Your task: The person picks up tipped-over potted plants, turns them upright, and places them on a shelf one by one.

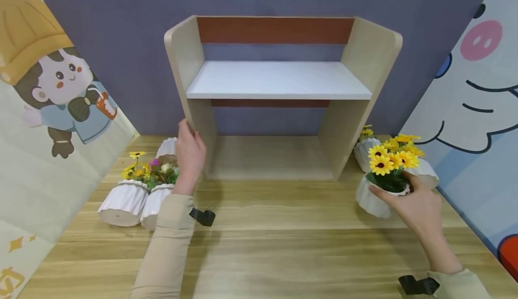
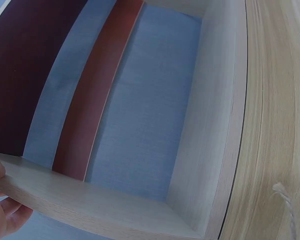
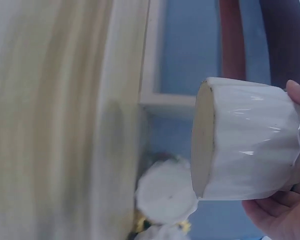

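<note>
By the head view's clock, the right hand (image 1: 422, 205) was at about 4 o'clock, clamped round the rim of a white flowerpot (image 1: 374, 200) that was raised off the surface (image 1: 275, 236). Yellow flowers (image 1: 392, 157) filled it. The left hand (image 1: 191, 155), near 9 o'clock, was clamped on the front edge of the shelf unit (image 1: 279, 81), gripping its left side panel (image 1: 184, 58). That unit stood at 12 o'clock, with a white middle board. Towards 8 o'clock, fluted white pots (image 1: 123, 202) with mixed flowers (image 1: 158, 173) sat close together. Near 3 o'clock, another white pot (image 1: 365, 153) was beside the unit's right side.
</note>
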The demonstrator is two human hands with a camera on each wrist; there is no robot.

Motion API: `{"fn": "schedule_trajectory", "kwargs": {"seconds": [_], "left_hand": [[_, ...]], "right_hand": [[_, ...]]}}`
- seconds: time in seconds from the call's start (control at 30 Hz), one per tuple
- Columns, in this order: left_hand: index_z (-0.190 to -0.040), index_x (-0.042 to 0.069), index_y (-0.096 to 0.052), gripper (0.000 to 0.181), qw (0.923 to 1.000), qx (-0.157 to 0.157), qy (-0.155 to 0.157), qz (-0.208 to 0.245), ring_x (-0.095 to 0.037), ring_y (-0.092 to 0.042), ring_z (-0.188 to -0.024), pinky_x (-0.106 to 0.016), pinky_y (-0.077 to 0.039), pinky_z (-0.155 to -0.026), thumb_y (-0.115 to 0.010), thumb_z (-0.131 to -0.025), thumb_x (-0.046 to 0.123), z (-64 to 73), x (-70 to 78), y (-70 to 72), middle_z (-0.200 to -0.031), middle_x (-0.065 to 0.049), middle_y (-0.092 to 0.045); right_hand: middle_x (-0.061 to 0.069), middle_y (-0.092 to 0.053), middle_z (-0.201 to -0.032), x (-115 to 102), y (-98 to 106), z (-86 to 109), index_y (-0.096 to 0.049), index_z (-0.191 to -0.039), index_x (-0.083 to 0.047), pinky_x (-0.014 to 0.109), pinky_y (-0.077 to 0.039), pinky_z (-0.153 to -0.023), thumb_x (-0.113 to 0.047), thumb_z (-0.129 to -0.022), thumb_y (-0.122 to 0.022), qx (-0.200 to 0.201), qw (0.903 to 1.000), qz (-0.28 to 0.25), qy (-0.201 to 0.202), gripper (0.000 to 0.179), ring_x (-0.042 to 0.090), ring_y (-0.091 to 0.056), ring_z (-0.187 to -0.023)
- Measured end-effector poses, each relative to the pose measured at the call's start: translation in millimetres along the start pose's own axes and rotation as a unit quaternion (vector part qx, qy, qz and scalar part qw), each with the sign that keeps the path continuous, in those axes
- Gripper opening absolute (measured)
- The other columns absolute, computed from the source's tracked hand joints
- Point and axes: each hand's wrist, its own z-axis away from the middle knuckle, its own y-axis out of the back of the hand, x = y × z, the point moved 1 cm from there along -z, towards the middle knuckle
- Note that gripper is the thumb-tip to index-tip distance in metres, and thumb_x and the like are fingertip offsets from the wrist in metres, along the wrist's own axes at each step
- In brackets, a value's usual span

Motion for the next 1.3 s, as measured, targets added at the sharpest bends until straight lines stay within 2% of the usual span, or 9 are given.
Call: {"fn": "schedule_trajectory", "kwargs": {"seconds": [0.17, 0.37, 0.5, 0.73, 0.83, 0.93, 1.03, 1.17, 1.3], "left_hand": [[-0.126, -0.002, -0.037, 0.036, 1.0, 0.001, 0.001, -0.002, -0.043, -0.052, -0.105, -0.049, -0.044, -0.091, -0.045, -0.091, 0.004, 0.6, 0.3, 0.4, -0.119, -0.027, -0.051], [-0.124, -0.002, -0.039, 0.035, 0.9997, 0.013, -0.016, -0.011, -0.044, -0.055, -0.099, -0.05, -0.047, -0.086, -0.046, -0.09, 0.004, 0.5, -1.9, -4.5, -0.115, -0.027, -0.053], [-0.124, -0.002, -0.039, 0.036, 0.9997, 0.016, -0.016, -0.011, -0.044, -0.055, -0.098, -0.051, -0.047, -0.084, -0.046, -0.09, 0.003, 1.9, -1.3, -6.5, -0.114, -0.027, -0.054], [-0.123, -0.003, -0.039, 0.036, 0.9993, 0.025, -0.026, -0.007, -0.044, -0.054, -0.101, -0.052, -0.046, -0.086, -0.047, -0.089, 0.002, 4.6, -0.8, -5.2, -0.114, -0.027, -0.053], [-0.123, -0.003, -0.039, 0.036, 0.999, 0.032, -0.03, -0.004, -0.044, -0.054, -0.101, -0.051, -0.046, -0.087, -0.047, -0.088, 0.001, 4.3, -1.4, -4.2, -0.114, -0.027, -0.053], [-0.123, -0.003, -0.039, 0.035, 0.9991, 0.03, -0.031, -0.002, -0.044, -0.054, -0.101, -0.051, -0.046, -0.087, -0.047, -0.088, 0.001, 5.3, -0.9, -5.0, -0.113, -0.027, -0.053], [-0.122, -0.003, -0.039, 0.035, 0.9993, 0.025, -0.029, -0.002, -0.044, -0.054, -0.101, -0.051, -0.046, -0.086, -0.047, -0.089, 0.001, 5.8, -0.8, -5.7, -0.113, -0.028, -0.053], [-0.122, -0.004, -0.039, 0.035, 0.9993, 0.025, -0.027, -0.003, -0.044, -0.054, -0.101, -0.052, -0.046, -0.086, -0.047, -0.088, 0.002, 5.6, -0.4, -5.3, -0.114, -0.028, -0.053], [-0.121, -0.004, -0.039, 0.034, 0.9989, 0.034, -0.033, -0.004, -0.045, -0.054, -0.101, -0.052, -0.046, -0.085, -0.048, -0.088, 0.001, 4.0, -0.1, -4.8, -0.114, -0.028, -0.053]], "right_hand": [[0.034, -0.051, -0.114, -18.0, 6.6, 2.5, -0.031, -0.139, 0.001, 0.044, -0.038, -0.06, -0.065, -0.067, -0.064, 0.007, 0.9999, 0.002, 0.015, 0.103, 0.042, -0.052, -0.085], [0.035, -0.05, -0.117, -36.2, 15.1, 5.9, -0.035, -0.137, 0.001, 0.05, -0.04, -0.065, -0.06, -0.067, -0.068, 0.022, 0.9988, -0.024, 0.036, 0.099, 0.045, -0.05, -0.094], [0.034, -0.053, -0.114, -45.3, 19.0, 9.4, -0.038, -0.136, 0.001, 0.043, -0.04, -0.06, -0.059, -0.066, -0.069, 0.028, 0.9982, -0.031, 0.044, 0.097, 0.043, -0.052, -0.092], [0.03, -0.059, -0.102, -61.0, 21.3, 12.1, -0.035, -0.139, -0.003, 0.026, -0.038, -0.05, -0.058, -0.067, -0.07, 0.004, 0.9976, -0.046, 0.051, 0.098, 0.03, -0.055, -0.077], [0.023, -0.06, -0.093, -69.0, 21.2, 10.4, -0.033, -0.14, -0.004, 0.025, -0.038, -0.049, -0.058, -0.067, -0.07, -0.005, 0.997, -0.056, 0.053, 0.098, 0.024, -0.053, -0.074], [0.017, -0.059, -0.082, -75.4, 20.4, 9.6, -0.038, -0.138, -0.005, 0.026, -0.036, -0.048, -0.057, -0.066, -0.071, 0.007, 0.9961, -0.057, 0.067, 0.095, 0.021, -0.049, -0.069], [0.021, -0.06, -0.087, -83.9, 20.7, 8.8, -0.041, -0.136, -0.005, 0.028, -0.035, -0.052, -0.056, -0.065, -0.072, 0.017, 0.9944, -0.059, 0.086, 0.092, 0.027, -0.051, -0.073], [0.027, -0.057, -0.109, -100.1, 22.7, 6.9, -0.044, -0.134, -0.007, 0.035, -0.039, -0.058, -0.057, -0.064, -0.072, 0.022, 0.9919, -0.069, 0.105, 0.091, 0.035, -0.053, -0.089], [0.02, -0.06, -0.087, -117.8, 23.2, 2.0, -0.049, -0.131, -0.01, 0.033, -0.037, -0.051, -0.059, -0.062, -0.072, 0.04, 0.9889, -0.069, 0.125, 0.088, 0.027, -0.05, -0.071]]}}
